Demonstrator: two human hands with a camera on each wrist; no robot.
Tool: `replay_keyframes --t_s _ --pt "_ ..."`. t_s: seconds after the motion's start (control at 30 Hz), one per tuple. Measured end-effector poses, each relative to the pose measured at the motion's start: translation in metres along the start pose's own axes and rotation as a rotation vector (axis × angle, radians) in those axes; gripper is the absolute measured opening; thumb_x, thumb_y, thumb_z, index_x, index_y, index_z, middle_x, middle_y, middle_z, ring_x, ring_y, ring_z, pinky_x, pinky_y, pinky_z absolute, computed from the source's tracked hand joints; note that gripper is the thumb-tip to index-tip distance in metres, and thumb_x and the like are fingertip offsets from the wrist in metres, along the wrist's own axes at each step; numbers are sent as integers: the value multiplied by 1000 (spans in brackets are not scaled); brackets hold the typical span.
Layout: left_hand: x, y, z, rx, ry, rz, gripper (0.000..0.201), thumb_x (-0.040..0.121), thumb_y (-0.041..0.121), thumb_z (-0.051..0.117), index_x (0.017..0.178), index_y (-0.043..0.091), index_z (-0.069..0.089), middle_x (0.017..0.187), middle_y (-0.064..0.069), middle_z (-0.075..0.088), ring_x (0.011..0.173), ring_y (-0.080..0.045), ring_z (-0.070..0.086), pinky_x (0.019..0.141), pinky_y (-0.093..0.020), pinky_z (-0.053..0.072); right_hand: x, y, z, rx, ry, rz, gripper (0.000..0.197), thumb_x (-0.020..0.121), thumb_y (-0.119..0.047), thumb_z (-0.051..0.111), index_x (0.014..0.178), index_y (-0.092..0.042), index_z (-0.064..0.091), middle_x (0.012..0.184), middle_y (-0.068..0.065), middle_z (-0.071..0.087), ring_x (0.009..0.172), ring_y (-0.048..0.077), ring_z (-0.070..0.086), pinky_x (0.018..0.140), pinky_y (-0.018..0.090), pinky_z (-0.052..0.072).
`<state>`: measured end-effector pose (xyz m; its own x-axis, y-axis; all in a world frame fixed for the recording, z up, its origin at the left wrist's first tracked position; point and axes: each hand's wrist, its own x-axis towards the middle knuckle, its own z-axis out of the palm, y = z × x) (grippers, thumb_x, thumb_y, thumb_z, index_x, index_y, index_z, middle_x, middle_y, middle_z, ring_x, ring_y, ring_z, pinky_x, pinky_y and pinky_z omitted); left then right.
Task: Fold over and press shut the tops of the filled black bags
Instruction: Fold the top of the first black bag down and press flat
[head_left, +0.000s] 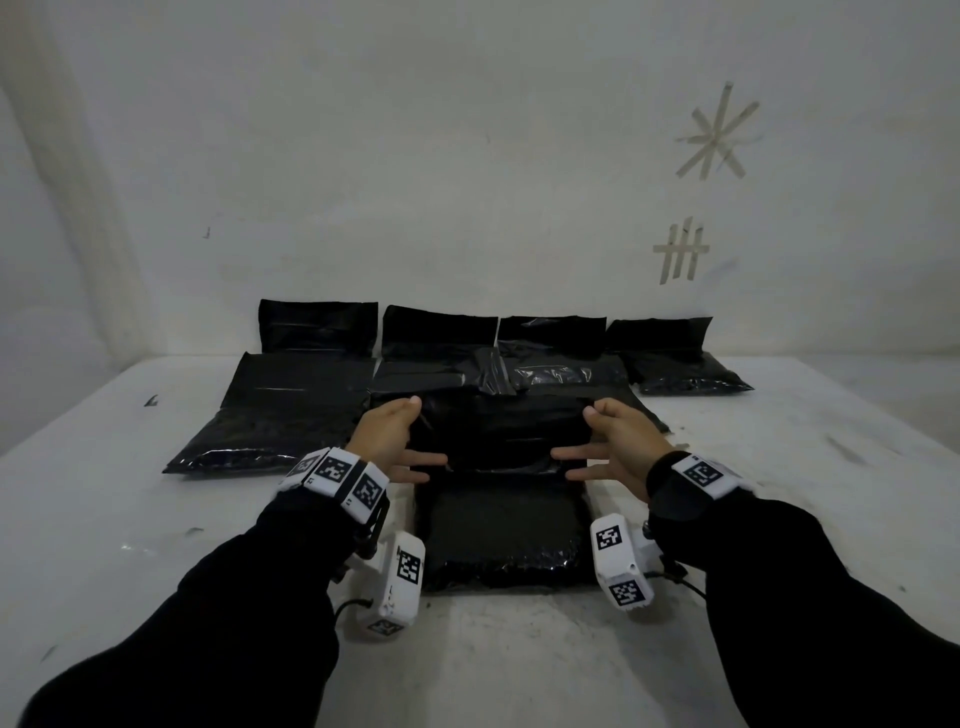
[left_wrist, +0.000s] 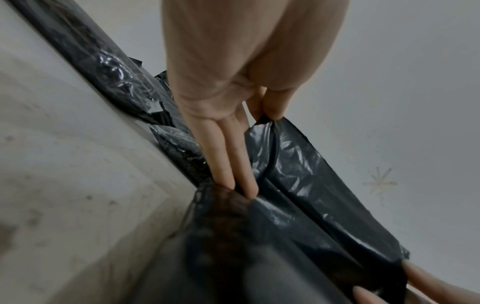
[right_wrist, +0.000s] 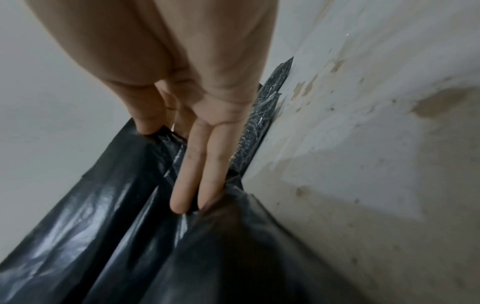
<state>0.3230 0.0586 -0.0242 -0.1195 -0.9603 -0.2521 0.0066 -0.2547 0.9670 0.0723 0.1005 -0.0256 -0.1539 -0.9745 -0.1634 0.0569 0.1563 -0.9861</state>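
Note:
The nearest filled black bag (head_left: 501, 535) lies flat on the white table in the head view. Its top flap (head_left: 501, 431) is raised and stretched between my hands. My left hand (head_left: 400, 434) pinches the flap's left corner between thumb and forefinger, and my right hand (head_left: 618, 441) pinches the right corner the same way. In the left wrist view the left hand (left_wrist: 233, 123) lays two straight fingers on the crease of the flap (left_wrist: 311, 174). The right wrist view shows the right hand (right_wrist: 197, 123) mirroring this on the flap (right_wrist: 91, 205).
Several more filled black bags lie behind it, one at the left (head_left: 270, 415) and one at the far right (head_left: 680, 364), their tops leaning on the white wall. Tape marks (head_left: 717, 135) are stuck on the wall. Bare table (head_left: 779, 519) lies to each side.

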Motion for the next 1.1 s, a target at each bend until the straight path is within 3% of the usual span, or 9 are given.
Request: replay_keyframes --t_s 0.07,0.33,0.53,0.67,0.83,1.0,1.1 --pt "-1 1 0 5 0 1 44 99 37 42 140 20 41 144 -13 43 83 -32 69 63 -41 54 -2 0 0 14 -12 12 24 102 -18 38 78 -14 39 96 11 51 84 32 71 59 43 56" --pt "-10 3 -7 61 -62 0 41 99 35 43 134 15 46 135 -16 51 87 -29 70 70 -35 53 -7 0 4 34 5 25 27 103 -18 35 76 -15 35 78 4 40 90 38 67 75 56 53" --pt "-21 3 -7 85 -88 -21 32 101 31 38 124 13 51 124 -14 57 89 -33 67 86 -43 49 -10 3 4 32 -1 -4 25 102 -18 37 78 -14 38 83 5 42 89 37 68 77 55 53" --pt "-23 3 -7 81 -85 -36 36 102 31 38 131 11 48 130 -18 56 87 -31 67 88 -43 47 -13 3 2 8 -37 -40 10 99 -21 46 103 -15 53 111 5 55 92 34 69 72 47 57" --pt "-28 3 -7 91 -90 -37 25 101 31 39 104 15 58 121 -15 62 89 -30 67 89 -43 47 -17 3 -3 -32 -67 -49 19 97 -19 50 79 -14 48 83 3 57 90 29 70 73 46 57" --pt "-32 2 -9 103 -84 -36 30 101 30 39 120 12 54 121 -15 63 88 -28 67 85 -40 49 -24 -2 -8 -54 -71 -29 20 97 -16 51 78 -12 51 84 5 62 91 30 69 74 47 57" --pt "-34 3 -10 123 -84 -33 34 101 30 40 126 10 52 126 -15 60 90 -29 68 85 -39 50 -26 -2 -9 -85 -125 28 13 98 -17 48 88 -9 51 95 9 66 90 31 70 72 45 57"
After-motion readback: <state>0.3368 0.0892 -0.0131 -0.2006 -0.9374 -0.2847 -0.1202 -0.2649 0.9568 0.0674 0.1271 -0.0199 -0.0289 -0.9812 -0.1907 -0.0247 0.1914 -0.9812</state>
